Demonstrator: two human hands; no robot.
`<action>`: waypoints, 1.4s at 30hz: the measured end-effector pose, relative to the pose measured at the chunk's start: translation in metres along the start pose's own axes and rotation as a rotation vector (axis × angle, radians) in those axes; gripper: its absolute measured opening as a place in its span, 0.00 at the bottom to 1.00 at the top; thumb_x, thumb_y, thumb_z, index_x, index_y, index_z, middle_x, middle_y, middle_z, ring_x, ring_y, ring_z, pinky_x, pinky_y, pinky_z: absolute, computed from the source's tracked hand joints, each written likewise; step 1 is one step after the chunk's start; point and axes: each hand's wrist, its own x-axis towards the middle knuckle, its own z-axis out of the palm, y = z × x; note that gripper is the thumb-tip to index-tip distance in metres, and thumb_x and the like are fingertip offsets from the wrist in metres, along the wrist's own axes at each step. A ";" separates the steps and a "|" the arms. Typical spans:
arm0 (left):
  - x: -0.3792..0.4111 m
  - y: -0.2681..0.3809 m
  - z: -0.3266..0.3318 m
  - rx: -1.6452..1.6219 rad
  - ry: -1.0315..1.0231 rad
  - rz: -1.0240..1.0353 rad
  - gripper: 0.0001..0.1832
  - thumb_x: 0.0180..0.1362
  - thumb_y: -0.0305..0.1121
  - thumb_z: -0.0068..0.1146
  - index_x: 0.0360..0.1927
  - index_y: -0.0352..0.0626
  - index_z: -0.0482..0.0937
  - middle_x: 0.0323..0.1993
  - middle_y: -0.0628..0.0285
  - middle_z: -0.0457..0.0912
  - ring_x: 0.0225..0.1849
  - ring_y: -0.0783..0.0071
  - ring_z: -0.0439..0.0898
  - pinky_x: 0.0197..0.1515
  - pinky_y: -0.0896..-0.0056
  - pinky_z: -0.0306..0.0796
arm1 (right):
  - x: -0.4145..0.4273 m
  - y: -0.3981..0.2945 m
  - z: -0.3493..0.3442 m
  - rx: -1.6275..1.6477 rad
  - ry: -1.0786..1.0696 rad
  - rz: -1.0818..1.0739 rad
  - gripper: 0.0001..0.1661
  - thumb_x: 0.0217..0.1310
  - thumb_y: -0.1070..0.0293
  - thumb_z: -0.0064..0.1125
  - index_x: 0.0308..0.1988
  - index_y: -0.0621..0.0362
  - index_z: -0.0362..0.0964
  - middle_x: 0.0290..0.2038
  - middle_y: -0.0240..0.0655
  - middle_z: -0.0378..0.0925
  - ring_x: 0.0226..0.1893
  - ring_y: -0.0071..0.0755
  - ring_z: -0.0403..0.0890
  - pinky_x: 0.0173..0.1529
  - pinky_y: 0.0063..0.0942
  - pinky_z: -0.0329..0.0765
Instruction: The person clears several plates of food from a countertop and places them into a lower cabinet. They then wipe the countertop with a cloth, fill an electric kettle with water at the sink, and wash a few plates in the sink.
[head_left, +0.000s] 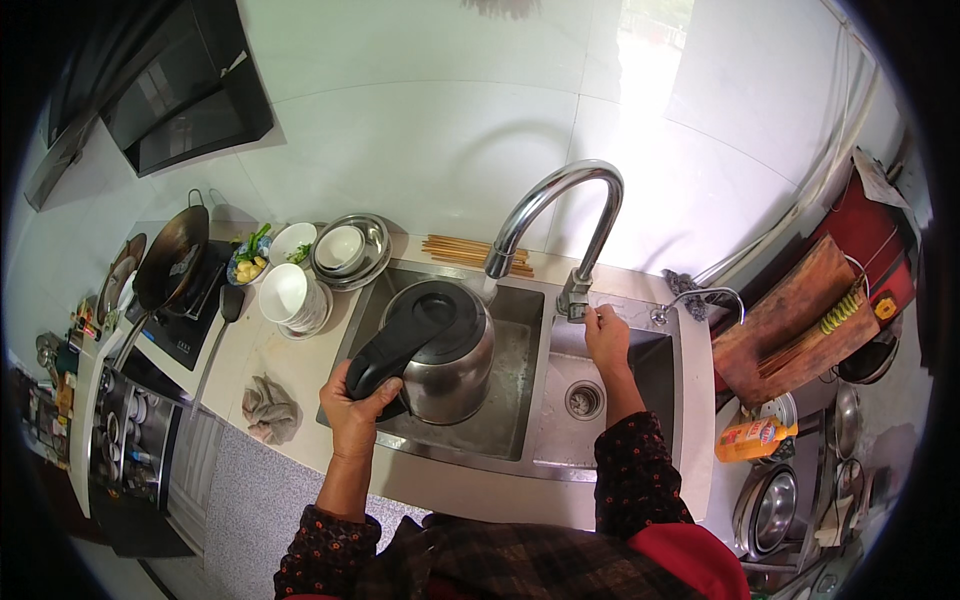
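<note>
My left hand (358, 409) grips the black handle of a stainless-steel electric kettle (450, 390), whose black lid faces up. The kettle is over the left basin of a double sink (517, 390); whether it rests on the bottom I cannot tell. At the base of a chrome gooseneck faucet (616, 195), my right hand (609, 337) has its fingers closed around the control lever. A stream of water (490, 289) leaves the spout and passes behind the kettle's rim. The smaller right basin (570, 367) shows a round drain strainer (584, 400).
Chopsticks (450, 249) lie behind the sink. Stacked bowls (289, 294), metal dishes (375, 232) and a crumpled cloth (270, 411) occupy the left counter. Beyond are a spatula (230, 304) and a wok (176, 255). At right are a wooden board (750, 360) and an orange bottle (750, 440).
</note>
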 end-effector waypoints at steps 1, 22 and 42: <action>0.000 0.000 0.000 -0.005 0.000 -0.002 0.12 0.39 0.24 0.69 0.26 0.40 0.76 0.22 0.72 0.75 0.23 0.86 0.68 0.28 0.83 0.64 | 0.000 0.000 0.000 0.001 0.002 -0.001 0.17 0.59 0.57 0.54 0.29 0.61 0.72 0.22 0.47 0.76 0.25 0.54 0.78 0.31 0.42 0.73; -0.002 -0.001 -0.001 0.006 0.004 -0.013 0.12 0.38 0.24 0.70 0.26 0.40 0.77 0.23 0.72 0.76 0.25 0.85 0.70 0.30 0.82 0.65 | 0.000 0.000 0.000 0.020 0.012 -0.013 0.17 0.58 0.57 0.54 0.29 0.61 0.72 0.21 0.47 0.76 0.24 0.54 0.77 0.30 0.43 0.72; -0.005 -0.001 -0.001 -0.004 0.002 0.002 0.12 0.38 0.23 0.69 0.26 0.39 0.77 0.23 0.72 0.75 0.25 0.85 0.69 0.30 0.82 0.65 | 0.000 0.000 -0.001 0.021 -0.003 -0.020 0.17 0.58 0.57 0.54 0.29 0.61 0.72 0.21 0.47 0.76 0.24 0.54 0.77 0.30 0.43 0.72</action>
